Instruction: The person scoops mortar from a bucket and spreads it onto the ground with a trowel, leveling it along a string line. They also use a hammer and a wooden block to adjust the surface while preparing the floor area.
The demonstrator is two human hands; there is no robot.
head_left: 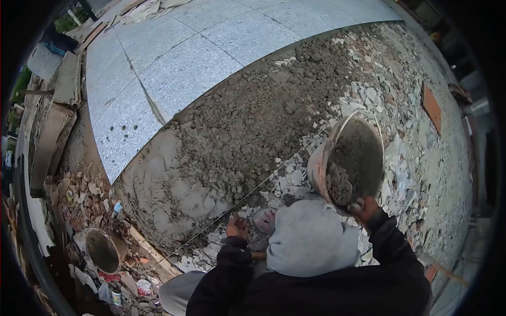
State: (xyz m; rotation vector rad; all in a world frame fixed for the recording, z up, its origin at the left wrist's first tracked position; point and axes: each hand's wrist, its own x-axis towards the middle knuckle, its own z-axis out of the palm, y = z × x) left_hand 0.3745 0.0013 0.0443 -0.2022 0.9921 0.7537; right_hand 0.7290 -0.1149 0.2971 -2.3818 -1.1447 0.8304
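Note:
My right hand (365, 210) is closed on the near rim of a large bucket (318, 167). The bucket tips on the rubble with its mouth toward me, and wet grey mortar (339, 184) lies inside. Closer to the middle, my left hand (238, 226) is held low with curled fingers; what they hold, if anything, I cannot make out. A bare foot (265, 220) shows just right of it. Beyond my hands spreads a bed of rough mortar (247, 131), and a thin string (253, 190) runs diagonally along its near side.
Speckled floor tiles (195, 58) border the mortar at the far side. A second bucket (117, 247) stands among debris at lower left, near a wooden strip (153, 251). Broken rubble (411, 116) and a reddish tile piece (431, 109) lie at right. A person's leg (58, 41) shows at upper left.

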